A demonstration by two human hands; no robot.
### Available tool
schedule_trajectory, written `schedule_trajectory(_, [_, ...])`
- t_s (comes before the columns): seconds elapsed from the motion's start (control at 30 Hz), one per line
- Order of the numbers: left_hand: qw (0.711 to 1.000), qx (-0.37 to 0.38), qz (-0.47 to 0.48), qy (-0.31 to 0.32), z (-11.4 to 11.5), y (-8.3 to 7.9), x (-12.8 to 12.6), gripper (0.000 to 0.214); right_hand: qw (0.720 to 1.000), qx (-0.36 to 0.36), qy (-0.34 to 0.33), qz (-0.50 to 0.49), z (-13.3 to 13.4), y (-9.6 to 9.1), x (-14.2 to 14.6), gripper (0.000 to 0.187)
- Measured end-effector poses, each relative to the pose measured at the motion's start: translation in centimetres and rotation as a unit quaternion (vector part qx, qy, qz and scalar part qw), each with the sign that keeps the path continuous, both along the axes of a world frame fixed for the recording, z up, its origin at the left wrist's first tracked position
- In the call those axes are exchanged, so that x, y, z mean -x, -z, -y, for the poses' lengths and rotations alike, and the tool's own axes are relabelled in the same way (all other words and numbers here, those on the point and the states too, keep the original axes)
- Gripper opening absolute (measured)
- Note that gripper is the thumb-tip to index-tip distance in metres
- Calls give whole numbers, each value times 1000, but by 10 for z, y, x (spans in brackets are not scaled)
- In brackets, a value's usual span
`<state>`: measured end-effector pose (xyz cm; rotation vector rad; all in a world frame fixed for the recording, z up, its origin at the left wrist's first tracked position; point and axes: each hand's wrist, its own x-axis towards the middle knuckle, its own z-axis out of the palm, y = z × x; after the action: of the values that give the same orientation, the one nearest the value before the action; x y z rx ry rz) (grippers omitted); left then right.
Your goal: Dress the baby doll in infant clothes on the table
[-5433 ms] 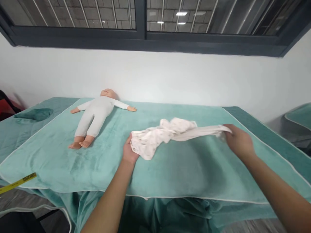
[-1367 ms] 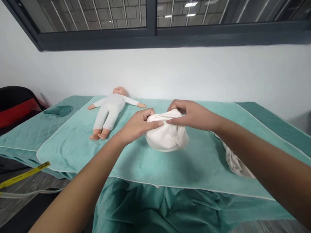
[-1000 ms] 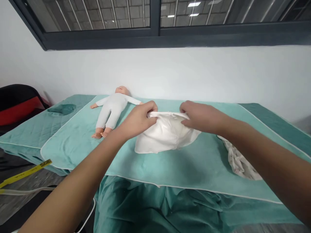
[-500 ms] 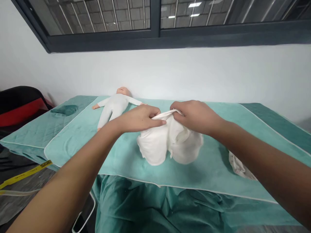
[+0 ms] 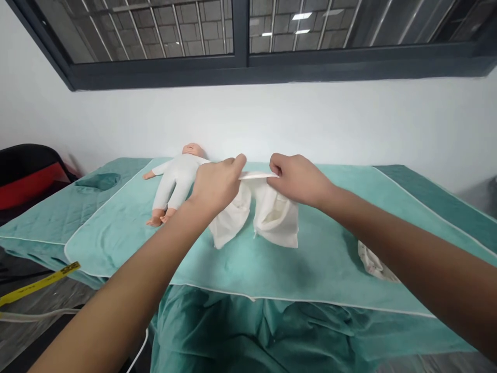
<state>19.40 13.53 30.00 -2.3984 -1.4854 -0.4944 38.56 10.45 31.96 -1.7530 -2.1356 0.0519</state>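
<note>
My left hand and my right hand each pinch the top edge of a small white garment, stretched taut between them above the light green towel. Two short leg-like parts of the garment hang down, almost touching the towel. A baby doll in a pale grey suit lies on its back at the far left of the towel, just beyond my left hand. A second crumpled white cloth lies partly hidden under my right forearm.
The towel covers a bed with a darker green sheet, set against a white wall under a dark-framed window. A folded green cloth lies at the far left. A black and red seat and a yellow tape measure are at the left.
I put down the patterned cloth at the right and picked up the small white garment. In the last second my hands lifted it and pulled its top edge straight, so its two parts hang down.
</note>
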Motion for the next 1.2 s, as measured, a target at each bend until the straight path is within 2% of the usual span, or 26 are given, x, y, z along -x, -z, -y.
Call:
schedule_trajectory(0.03, [1000,0,-4,-22,-1,0,3,28,999,-9,27,31,-2,1,-1,6])
schedule_trajectory(0.13, [998,-2,0,-65,-3,1,12,36,991,2,76,106,-8,4,-4,20])
schedule_trajectory(0.23, [996,-16,7,-92,-3,2,19,40,984,22,98,150,-12,5,-8,27])
schedule_trajectory(0.33, [991,-33,15,-130,-5,6,29,39,979,-7,101,175,-15,7,-20,26])
schedule_trajectory(0.4, [987,-58,34,-143,-9,10,39,37,983,-48,77,161,-16,11,-32,25])
schedule_trajectory(0.47, [983,-97,69,-139,-14,15,50,36,993,-63,56,85,-17,15,-45,27])
schedule_trajectory(0.53, [979,-116,118,-121,-19,21,62,37,997,-42,64,-23,-15,20,-55,28])
schedule_trajectory(0.6, [976,-97,166,-101,-22,25,72,39,991,-21,89,-93,-11,22,-62,29])
schedule_trajectory(0.73, [972,-29,204,-112,-23,31,82,37,989,-10,125,-81,-9,16,-73,29])
schedule_trajectory(0.8, [971,-11,201,-131,-25,35,82,32,989,28,134,-53,-18,14,-83,27])
schedule_trajectory(0.87, [973,13,180,-144,-31,40,79,30,989,91,116,-14,-35,17,-95,21])
schedule_trajectory(0.93, [977,51,141,-154,-44,48,72,28,984,160,76,24,-56,27,-104,14])
schedule_trajectory(1.0, [977,85,105,-164,-62,58,63,28,978,185,73,56,-74,41,-106,9])
schedule_trajectory(1.07, [976,86,88,-181,-79,74,51,28,979,152,109,79,-85,61,-95,10])
schedule_trajectory(1.13, [978,53,78,-186,-89,96,35,30,983,97,128,93,-87,86,-72,18])
schedule_trajectory(1.2, [988,22,64,-139,-90,125,16,32,990,66,80,94,-83,118,-43,29])
